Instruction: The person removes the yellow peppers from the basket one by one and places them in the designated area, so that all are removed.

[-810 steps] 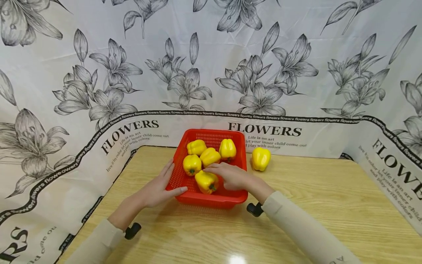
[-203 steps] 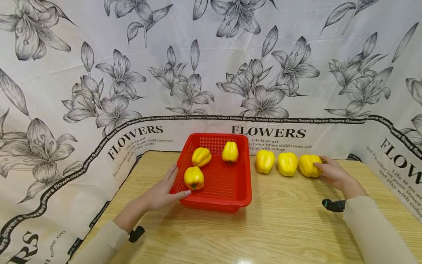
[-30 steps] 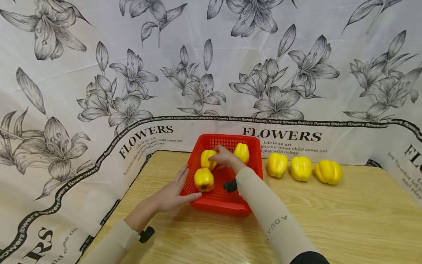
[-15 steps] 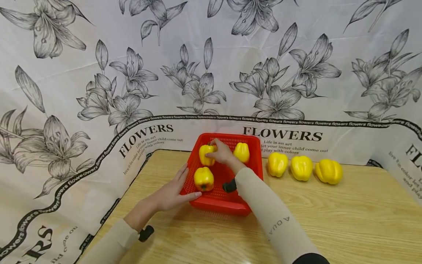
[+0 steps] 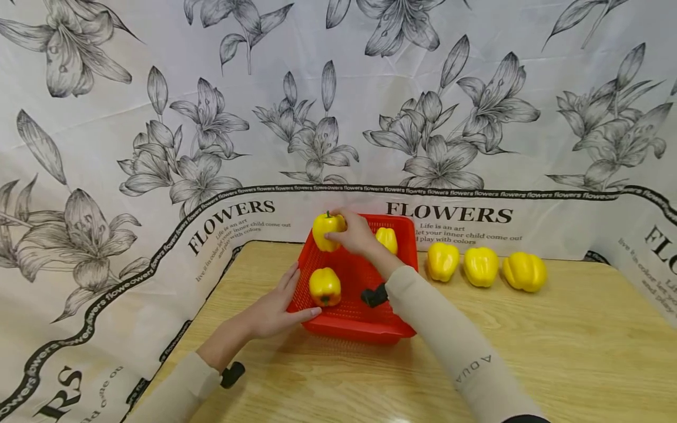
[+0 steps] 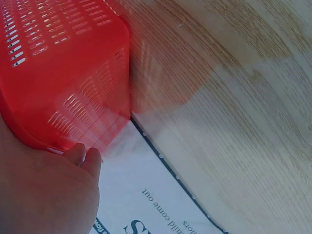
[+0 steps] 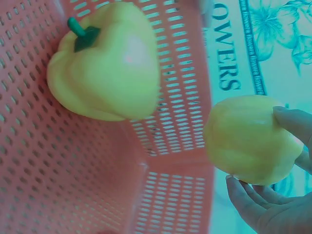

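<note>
Floral-print cloth (image 5: 317, 35) fills the whole background, all grey lily sketches plus FLOWERS in big letters, right behind a light wood-grain tabletop (image 5: 529, 352). Main thing going on is the yellow bell pepper (image 5: 322, 234) in the right hand (image 5: 353, 231), gripped with the thumb on one side and fingers on the other, stem pointing up. It's held up around the far-left corner of the red basket (image 5: 359, 330), so ahead of the left hand (image 5: 270, 308) and a bit to its right. From the right wrist view you can see it against the cloth, past the basket's mesh.

Left hand is just resting on the basket, fingers pretty straight along the outside of the left wall and thumb lying on the near rim.

Two more peppers sit inside: the near pepper (image 5: 325, 286) is just right of the left hand, stem end facing the person, and the back pepper (image 5: 388, 239) is just right of the right hand, partly hidden behind it.

Further out, well to the right of both hands, three more are lined up with small gaps: first pepper (image 5: 443, 261) near the basket but not touching, then the middle pepper (image 5: 481, 267), then the end pepper (image 5: 525, 272), which looks the widest from up here. Both arms are in cream sleeves (image 5: 455, 335), with a small black gadget (image 5: 375, 295) at each wrist
</note>
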Demonstrator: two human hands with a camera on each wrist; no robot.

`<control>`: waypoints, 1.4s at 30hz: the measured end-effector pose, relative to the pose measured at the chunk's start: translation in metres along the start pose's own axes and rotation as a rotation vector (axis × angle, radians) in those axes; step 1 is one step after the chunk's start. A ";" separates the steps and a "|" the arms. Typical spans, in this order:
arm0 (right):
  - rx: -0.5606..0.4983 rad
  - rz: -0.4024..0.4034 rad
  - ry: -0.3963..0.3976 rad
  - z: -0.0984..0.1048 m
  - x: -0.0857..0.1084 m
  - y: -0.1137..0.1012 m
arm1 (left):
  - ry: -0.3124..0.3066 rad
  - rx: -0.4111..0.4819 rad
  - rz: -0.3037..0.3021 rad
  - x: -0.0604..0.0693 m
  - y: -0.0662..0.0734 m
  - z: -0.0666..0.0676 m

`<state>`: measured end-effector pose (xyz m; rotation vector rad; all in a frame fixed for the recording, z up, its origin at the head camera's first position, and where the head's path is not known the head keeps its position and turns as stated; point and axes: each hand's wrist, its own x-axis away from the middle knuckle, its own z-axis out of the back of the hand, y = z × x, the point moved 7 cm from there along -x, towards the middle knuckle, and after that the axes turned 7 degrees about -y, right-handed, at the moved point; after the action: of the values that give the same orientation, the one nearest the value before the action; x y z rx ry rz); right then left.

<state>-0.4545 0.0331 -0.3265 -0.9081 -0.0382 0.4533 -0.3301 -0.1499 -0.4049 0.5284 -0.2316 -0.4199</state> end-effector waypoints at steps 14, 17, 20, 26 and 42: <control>0.063 0.046 -0.002 0.038 0.031 -0.032 | 0.000 0.000 -0.009 0.000 0.000 0.000; 0.075 0.060 -0.008 0.045 0.040 -0.033 | -0.004 0.000 -0.009 0.000 0.000 -0.001; 0.082 0.081 -0.016 0.053 0.047 -0.033 | -0.001 0.000 -0.015 0.000 0.001 -0.001; 0.080 0.075 -0.013 0.072 0.063 -0.027 | -0.004 -0.001 -0.005 0.000 0.002 0.000; 0.038 -0.061 -0.018 0.104 0.106 0.015 | 0.008 -0.003 -0.015 0.001 0.002 -0.001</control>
<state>-0.3873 0.1608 -0.2897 -0.8629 -0.0733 0.4045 -0.3277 -0.1481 -0.4047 0.5293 -0.2199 -0.4326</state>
